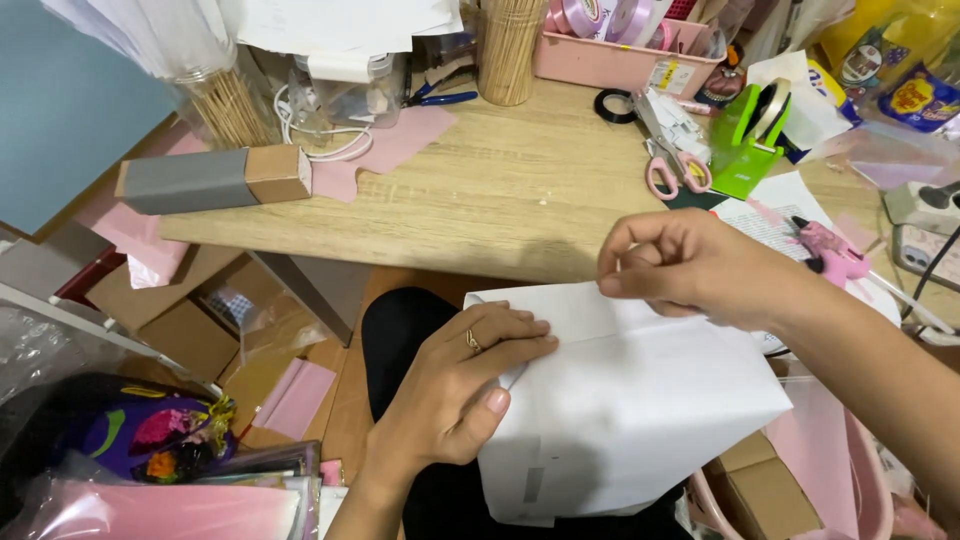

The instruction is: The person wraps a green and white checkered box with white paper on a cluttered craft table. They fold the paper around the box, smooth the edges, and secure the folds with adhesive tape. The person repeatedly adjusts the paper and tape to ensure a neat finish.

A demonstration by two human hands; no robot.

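Hands work a white paper sheet [620, 400] at lower centre: left hand [460, 385] presses flat, fingers together; right hand [690, 265] pinches its top edge.

white paper sheet [620, 400]: its left edge is covered by the left hand [455, 385], its top fold partly masked by the right hand [690, 265].
right forearm: cut off at the right edge of the frame.
pink scissors [677, 170]: blades are tucked under white scraps.
skewer bundle [510, 45]: tops are cropped by the upper edge.
pink basin [870, 490]: cut by the bottom edge.
printed page [770, 215]: text too small to be read.
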